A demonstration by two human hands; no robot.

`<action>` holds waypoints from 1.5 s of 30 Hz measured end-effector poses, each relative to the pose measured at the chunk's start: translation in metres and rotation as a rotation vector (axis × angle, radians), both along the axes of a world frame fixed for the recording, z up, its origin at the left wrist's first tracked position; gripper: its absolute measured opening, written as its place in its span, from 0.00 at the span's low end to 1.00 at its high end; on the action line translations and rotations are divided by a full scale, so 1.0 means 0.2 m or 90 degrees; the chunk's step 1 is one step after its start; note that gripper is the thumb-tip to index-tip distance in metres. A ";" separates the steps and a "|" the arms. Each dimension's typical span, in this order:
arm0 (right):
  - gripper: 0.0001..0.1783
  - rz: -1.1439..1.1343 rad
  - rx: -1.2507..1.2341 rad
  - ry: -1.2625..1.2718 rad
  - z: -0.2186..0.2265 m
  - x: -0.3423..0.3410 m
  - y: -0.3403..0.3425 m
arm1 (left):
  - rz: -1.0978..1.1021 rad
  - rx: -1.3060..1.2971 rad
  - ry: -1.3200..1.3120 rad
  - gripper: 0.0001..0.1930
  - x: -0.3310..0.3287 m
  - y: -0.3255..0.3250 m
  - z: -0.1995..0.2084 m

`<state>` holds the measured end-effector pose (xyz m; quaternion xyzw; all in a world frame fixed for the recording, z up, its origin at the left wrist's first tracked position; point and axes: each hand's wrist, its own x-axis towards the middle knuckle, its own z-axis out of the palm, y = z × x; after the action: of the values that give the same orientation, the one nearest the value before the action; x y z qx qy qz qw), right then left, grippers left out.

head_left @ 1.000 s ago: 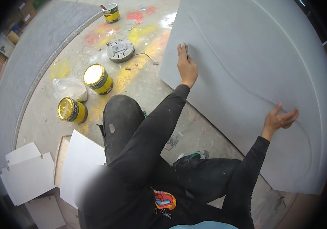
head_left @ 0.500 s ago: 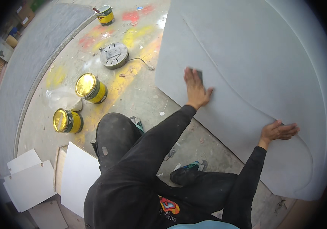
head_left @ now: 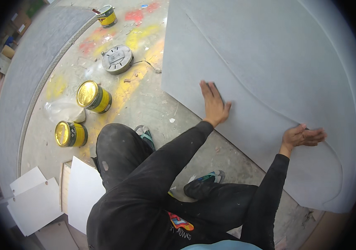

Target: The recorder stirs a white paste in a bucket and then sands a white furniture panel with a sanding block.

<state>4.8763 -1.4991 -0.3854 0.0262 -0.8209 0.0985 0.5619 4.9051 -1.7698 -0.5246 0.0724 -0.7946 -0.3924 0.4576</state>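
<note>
A large pale grey panel (head_left: 265, 54) with a raised curved line fills the right side. My left hand (head_left: 215, 106) lies on it near its left edge, fingers stretched over a small dark pad that is almost hidden beneath them. Farther right, my right hand (head_left: 300, 137) rests with its side against the panel, by the curved ridge. Its fingers are stretched out and held together, and I cannot see anything gripped in them.
Two yellow-lidded paint cans, one farther (head_left: 94, 96) and one nearer (head_left: 71, 134), stand left with a clear plastic bag (head_left: 63, 110). Beyond are a round grey metal device (head_left: 117, 59) and an uncovered can (head_left: 106, 17). White boards (head_left: 36, 204) lie lower left.
My left hand has slid slightly nearer along the panel, and the dark pad at its fingers has gone almost out of sight. My right hand stays in about the same place.
</note>
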 end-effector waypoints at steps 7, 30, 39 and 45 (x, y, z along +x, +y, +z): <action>0.44 0.003 -0.046 -0.073 -0.02 0.03 0.00 | 0.065 0.003 0.089 0.51 -0.42 -0.41 0.27; 0.47 -0.036 -0.023 -0.089 -0.04 0.03 -0.03 | -0.188 -0.151 -0.154 0.60 0.08 0.29 -0.11; 0.50 0.026 -0.021 -0.122 -0.05 0.06 0.02 | 0.094 0.051 0.029 0.56 -0.38 -0.49 0.36; 0.51 0.007 0.006 -0.132 -0.04 0.07 0.01 | -0.080 -0.142 0.068 0.57 -0.08 -0.03 0.14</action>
<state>4.8907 -1.4978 -0.3936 0.0232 -0.8749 0.0996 0.4734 4.8897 -1.7749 -0.4971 -0.0496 -0.8109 -0.3330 0.4786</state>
